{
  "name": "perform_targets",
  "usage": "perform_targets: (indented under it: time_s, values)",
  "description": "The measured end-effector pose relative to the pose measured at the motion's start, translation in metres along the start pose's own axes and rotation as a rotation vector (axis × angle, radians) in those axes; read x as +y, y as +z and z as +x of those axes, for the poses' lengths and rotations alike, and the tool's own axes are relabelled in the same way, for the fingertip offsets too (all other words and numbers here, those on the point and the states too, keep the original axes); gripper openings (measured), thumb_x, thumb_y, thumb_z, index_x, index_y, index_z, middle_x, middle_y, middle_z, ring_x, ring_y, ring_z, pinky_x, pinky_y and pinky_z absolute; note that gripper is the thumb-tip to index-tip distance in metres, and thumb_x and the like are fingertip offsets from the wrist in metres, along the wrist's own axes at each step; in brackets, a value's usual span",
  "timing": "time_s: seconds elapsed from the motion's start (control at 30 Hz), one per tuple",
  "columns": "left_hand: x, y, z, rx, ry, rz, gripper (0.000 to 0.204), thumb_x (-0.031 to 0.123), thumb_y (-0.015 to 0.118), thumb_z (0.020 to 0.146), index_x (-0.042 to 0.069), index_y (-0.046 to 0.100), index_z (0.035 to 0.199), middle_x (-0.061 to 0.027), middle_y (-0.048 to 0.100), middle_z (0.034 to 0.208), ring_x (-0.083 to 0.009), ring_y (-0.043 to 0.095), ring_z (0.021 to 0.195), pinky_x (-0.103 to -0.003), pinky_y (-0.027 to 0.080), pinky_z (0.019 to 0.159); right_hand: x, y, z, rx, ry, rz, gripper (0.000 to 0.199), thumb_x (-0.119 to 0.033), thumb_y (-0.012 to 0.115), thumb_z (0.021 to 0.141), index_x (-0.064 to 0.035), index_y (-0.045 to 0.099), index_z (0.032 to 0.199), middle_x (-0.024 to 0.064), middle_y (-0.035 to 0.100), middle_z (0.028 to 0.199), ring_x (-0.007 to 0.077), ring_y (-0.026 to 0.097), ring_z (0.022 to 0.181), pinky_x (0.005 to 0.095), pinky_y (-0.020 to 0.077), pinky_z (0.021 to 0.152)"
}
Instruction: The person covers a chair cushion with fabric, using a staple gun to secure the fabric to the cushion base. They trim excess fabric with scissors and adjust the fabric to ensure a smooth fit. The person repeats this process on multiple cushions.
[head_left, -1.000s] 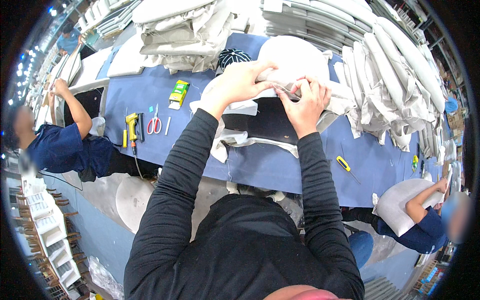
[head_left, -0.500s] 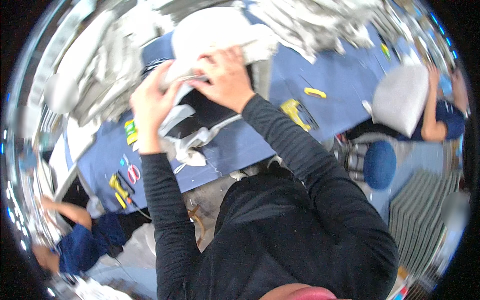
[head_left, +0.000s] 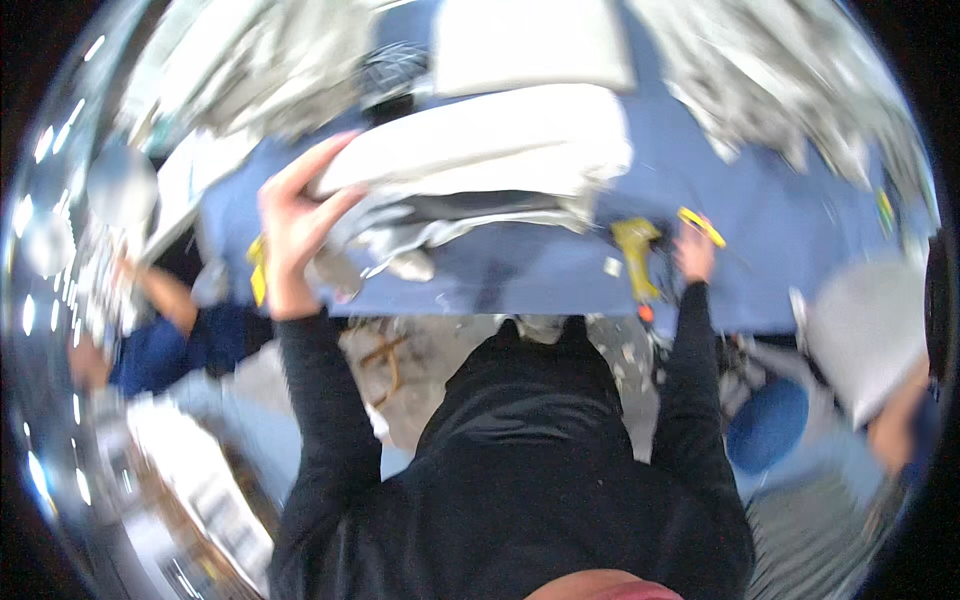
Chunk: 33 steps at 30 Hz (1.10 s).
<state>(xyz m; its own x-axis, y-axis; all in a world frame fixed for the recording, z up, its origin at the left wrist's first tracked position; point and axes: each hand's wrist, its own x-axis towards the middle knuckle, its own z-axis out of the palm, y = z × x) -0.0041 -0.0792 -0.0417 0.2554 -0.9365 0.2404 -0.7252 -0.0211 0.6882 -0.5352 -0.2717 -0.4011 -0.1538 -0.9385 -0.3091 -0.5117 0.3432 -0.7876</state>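
My left hand (head_left: 303,215) grips the left end of a white fabric-covered cushion (head_left: 500,145), fingers on top and thumb below. The cushion is tilted, showing a dark underside and loose pale cloth edges (head_left: 440,232) that hang toward me. On the right, my right hand (head_left: 693,255) has its fingers closed at a slim yellow tool (head_left: 702,227); blur hides its exact kind. A yellow staple gun (head_left: 635,258) lies just left of that hand on the blue table (head_left: 480,280).
Another pale padded panel (head_left: 530,45) lies behind the cushion. Heaped white fabric covers stand at far left (head_left: 240,75) and far right (head_left: 760,70). A co-worker in dark blue (head_left: 190,335) is at left; another person's arm holds a grey panel (head_left: 865,330) at right, near a blue stool (head_left: 768,425).
My right hand has left the cushion and moved right to the yellow tool. My left hand keeps hold of the cushion, which has turned to a flatter, wider pose. The view has shifted.
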Motion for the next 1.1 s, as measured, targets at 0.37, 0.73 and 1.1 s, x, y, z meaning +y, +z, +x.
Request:
perform_targets:
  time_s: [0.37, 0.73, 1.1]
  values:
    - [-0.014, -0.004, 0.039, -0.087, -0.109, -0.183, 0.05, 0.017, 0.091, 0.087, 0.01, 0.081, 0.135, -0.0026, 0.082, 0.122, -0.0063, 0.071, 0.093, -0.025, 0.058, 0.081, 0.019, -0.011, -0.005, -0.008, 0.097, 0.549, 0.039, -0.028, 0.064, 0.112, -0.0194, 0.045, 0.145, 0.009, 0.069, 0.094, 0.0091, 0.055, 0.061, 0.0237, 0.0355, 0.046]
    - [-0.045, 0.003, 0.059, -0.001, 0.227, 0.123, 0.049, 0.052, 0.085, 0.091, 0.033, 0.08, 0.135, -0.003, 0.082, 0.124, -0.0236, 0.081, 0.107, -0.038, 0.062, 0.096, -0.154, 0.132, -0.261, -0.336, -0.242, 0.981, 0.041, -0.01, 0.071, 0.107, -0.0126, 0.046, 0.14, 0.0218, 0.069, 0.139, 0.0244, 0.077, 0.103, 0.0343, 0.0666, 0.08]
    - [-0.086, 0.006, 0.054, 0.081, 0.342, 0.138, 0.057, 0.051, 0.079, 0.089, 0.037, 0.073, 0.144, -0.0018, 0.079, 0.134, -0.0308, 0.079, 0.114, -0.049, 0.062, 0.1, -0.302, 0.196, -0.326, -0.062, -0.89, 0.669, 0.026, -0.006, 0.057, 0.113, 0.0019, 0.057, 0.138, 0.0247, 0.057, 0.156, 0.037, 0.071, 0.126, 0.0492, 0.0629, 0.105]
